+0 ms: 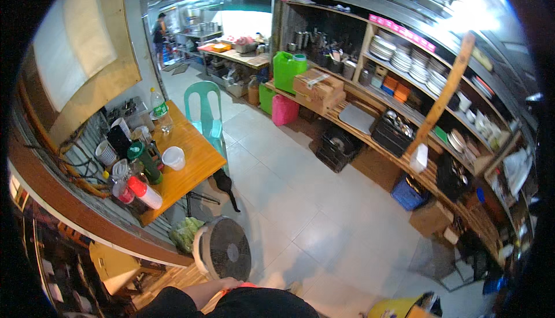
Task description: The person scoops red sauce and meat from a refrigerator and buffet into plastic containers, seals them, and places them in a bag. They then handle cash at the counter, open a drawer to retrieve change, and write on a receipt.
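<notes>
Low in the view, my left hand (230,283) is beside my body, against something red-orange (246,286) that my black shirt mostly hides. Whether the fingers grip it cannot be told. My right hand is out of view. Just ahead of the left hand stands a round floor fan (227,248) with a dark grille. A green leafy bundle or bag (185,233) lies behind the fan. Further on is a wooden table (195,157) bearing a white plastic tub (174,158), a green tumbler (145,164), a red-capped container (145,192) and a clear bottle with a green label (160,110).
A black cat (223,183) is by the table, near a teal plastic chair (208,121). Wooden shelving (368,53) with stacked plates (403,60) lines the right. A slanting wooden post (448,88) crosses it. A yellow container (392,307) is at lower right. One person (160,36) stands far back.
</notes>
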`<state>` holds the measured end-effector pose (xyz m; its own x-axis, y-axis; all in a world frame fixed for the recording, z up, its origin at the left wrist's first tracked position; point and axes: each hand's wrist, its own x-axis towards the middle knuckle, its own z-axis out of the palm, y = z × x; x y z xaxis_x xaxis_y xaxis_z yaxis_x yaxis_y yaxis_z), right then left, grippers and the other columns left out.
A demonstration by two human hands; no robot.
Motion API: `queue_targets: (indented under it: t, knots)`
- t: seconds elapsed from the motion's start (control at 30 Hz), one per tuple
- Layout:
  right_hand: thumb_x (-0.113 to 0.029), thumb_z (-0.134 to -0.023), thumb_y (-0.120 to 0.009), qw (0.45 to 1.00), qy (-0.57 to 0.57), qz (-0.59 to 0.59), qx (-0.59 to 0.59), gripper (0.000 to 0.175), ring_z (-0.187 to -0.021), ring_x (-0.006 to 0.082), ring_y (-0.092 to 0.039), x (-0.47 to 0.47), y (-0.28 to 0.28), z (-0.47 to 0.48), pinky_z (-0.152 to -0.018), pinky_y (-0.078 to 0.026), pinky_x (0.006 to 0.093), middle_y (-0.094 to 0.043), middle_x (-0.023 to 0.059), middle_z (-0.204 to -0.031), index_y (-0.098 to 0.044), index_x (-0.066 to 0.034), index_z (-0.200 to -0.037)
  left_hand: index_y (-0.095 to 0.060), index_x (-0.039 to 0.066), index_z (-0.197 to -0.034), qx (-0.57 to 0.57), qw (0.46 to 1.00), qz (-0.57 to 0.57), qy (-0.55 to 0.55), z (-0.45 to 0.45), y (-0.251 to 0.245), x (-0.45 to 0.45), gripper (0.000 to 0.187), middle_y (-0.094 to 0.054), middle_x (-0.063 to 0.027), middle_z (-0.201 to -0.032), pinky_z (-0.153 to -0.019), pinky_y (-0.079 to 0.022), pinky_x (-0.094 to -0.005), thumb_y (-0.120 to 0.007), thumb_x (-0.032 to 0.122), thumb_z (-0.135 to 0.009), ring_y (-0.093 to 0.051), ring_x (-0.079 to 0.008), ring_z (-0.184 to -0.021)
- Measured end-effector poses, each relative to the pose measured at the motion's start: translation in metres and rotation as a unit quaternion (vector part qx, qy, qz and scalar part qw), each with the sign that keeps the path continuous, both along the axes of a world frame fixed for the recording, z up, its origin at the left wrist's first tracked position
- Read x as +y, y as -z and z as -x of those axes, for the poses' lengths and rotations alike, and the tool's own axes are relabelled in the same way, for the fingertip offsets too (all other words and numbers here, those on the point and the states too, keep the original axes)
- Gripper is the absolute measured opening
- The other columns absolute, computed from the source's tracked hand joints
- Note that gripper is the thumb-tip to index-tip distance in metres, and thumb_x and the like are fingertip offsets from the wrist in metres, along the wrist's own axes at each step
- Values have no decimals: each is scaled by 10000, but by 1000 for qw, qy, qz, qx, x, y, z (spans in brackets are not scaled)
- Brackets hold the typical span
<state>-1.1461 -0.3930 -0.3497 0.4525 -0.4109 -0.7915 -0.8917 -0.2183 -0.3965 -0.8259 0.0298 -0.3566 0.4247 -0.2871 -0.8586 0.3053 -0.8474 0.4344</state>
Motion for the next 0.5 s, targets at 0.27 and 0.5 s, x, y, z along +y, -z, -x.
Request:
queue_targets:
  t: [0.27,0.5]
  knots:
    - [-172,-908,-622,993,62,-26,-93,190,-600,208,-642,-252,41,-145,-558,-518,360,-671,118,-727,-641,15,-934,-671,49,-1073,16,993,106,-56,-19,-80,-74,233,-651,-54,-783,-543,-506,-336,-577,237,-972,-624,-173,-672]
    - [-162,-915,-607,970,82,92,-210,265,-664,168,-641,-300,-58,-373,-575,-532,331,-697,134,-875,-640,24,-1100,-703,3,-1173,-157,943,229,-182,-121,-82,-172,282,-723,-30,-951,-770,-507,-313,-636,202,-984,-624,-113,-849]
